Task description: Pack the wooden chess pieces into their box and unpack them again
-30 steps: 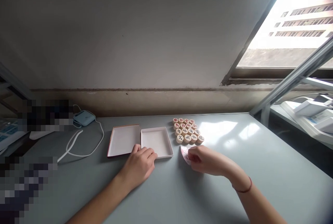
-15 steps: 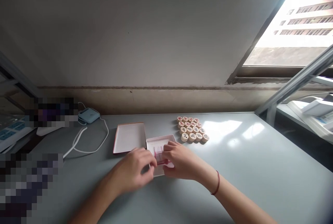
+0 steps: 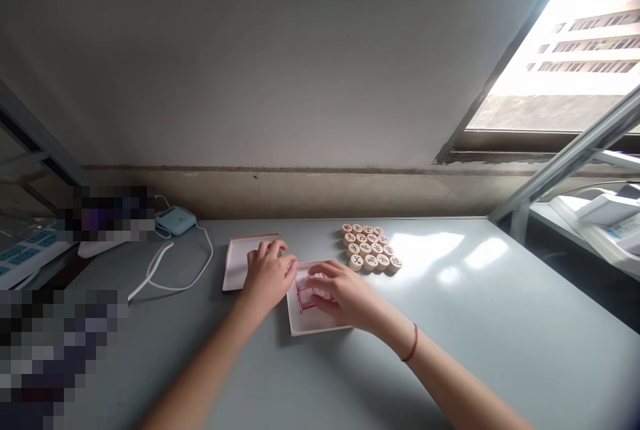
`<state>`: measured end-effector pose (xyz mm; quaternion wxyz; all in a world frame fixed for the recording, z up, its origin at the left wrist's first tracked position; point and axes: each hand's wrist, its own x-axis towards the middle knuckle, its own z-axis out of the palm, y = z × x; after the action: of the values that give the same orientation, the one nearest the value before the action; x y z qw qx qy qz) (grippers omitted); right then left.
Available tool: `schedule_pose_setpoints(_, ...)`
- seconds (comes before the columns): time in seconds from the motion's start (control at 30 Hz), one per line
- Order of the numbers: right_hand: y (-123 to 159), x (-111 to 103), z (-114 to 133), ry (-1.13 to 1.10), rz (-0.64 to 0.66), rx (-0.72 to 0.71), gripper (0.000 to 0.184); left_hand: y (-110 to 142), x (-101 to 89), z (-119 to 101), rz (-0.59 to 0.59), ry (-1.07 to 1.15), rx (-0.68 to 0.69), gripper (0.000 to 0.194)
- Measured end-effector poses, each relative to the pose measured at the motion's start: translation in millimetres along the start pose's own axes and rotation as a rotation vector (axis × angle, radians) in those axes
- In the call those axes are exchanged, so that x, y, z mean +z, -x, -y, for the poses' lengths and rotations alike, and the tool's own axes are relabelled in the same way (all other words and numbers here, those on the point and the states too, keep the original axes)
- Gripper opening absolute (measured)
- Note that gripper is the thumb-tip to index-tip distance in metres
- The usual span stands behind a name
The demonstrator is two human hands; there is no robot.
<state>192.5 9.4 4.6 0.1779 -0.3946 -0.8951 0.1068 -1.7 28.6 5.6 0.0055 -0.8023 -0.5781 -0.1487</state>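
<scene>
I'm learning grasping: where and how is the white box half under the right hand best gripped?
Probably pinch the near wall of the box half from the near side: it lies open upward, that rim mostly clear of the right hand.

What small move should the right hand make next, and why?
Probably lift the right hand off toward the wooden discs: the pink-printed sheet already lies inside the white tray, while the discs stand outside it on the table. Whether the hand touches the sheet, I can't tell.
</scene>
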Motion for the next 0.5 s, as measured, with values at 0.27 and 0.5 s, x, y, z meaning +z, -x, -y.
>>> schedule_pose_setpoints(0.27, -46.4, -37.8, -64.3, 0.297, -0.021, 0.675, 0.033, 0.4, 8.4, -10.3, 0.011, -0.009, -0.005, 0.026)
schedule_pose_setpoints(0.5, -68.7, -31.6, -81.2, 0.298, 0.196, 0.73, 0.023, 8.8, 7.7, -12.1, -0.001, 0.04, 0.051, 0.027)
